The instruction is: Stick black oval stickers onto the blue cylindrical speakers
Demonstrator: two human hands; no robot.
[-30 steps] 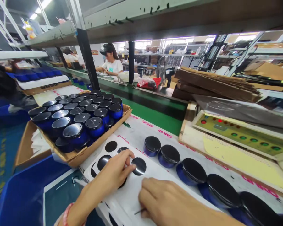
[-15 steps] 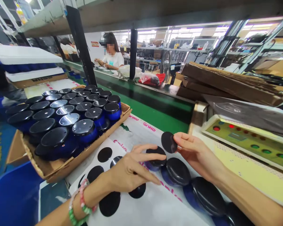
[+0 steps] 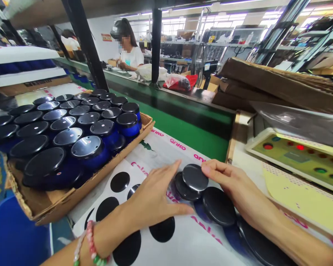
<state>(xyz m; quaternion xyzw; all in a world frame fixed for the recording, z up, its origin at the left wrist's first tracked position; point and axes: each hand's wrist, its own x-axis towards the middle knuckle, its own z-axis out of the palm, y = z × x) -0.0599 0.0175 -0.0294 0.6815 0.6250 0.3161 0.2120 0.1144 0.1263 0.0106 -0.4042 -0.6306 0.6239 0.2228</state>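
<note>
My right hand (image 3: 234, 183) pinches the edge of a round black disc (image 3: 195, 177). This disc is tilted slightly over the dark top of a blue round container (image 3: 183, 190) and overlaps it; whether they touch I cannot tell. With thumb and fingers spread, my left hand (image 3: 152, 195) is beside that container and holds nothing. Under my left forearm lies a white sheet (image 3: 194, 244) carrying several black discs (image 3: 120, 181). More blue containers with glossy black tops (image 3: 218, 205) stand in a row below my right hand, partly hidden by my forearm.
At left, a cardboard tray (image 3: 105, 168) holds many blue containers with black faces up. A blue bin (image 3: 19, 232) sits below it. On the right are a control panel (image 3: 296, 155) and stacked cardboard (image 3: 272, 85). Beyond the green belt (image 3: 180, 127) sits another person (image 3: 130, 55).
My right hand has lowered the black disc from upright beside the nearest container to flatter above its top. My left hand has drawn off that container, its fingers spreading. The camera view has shifted.
</note>
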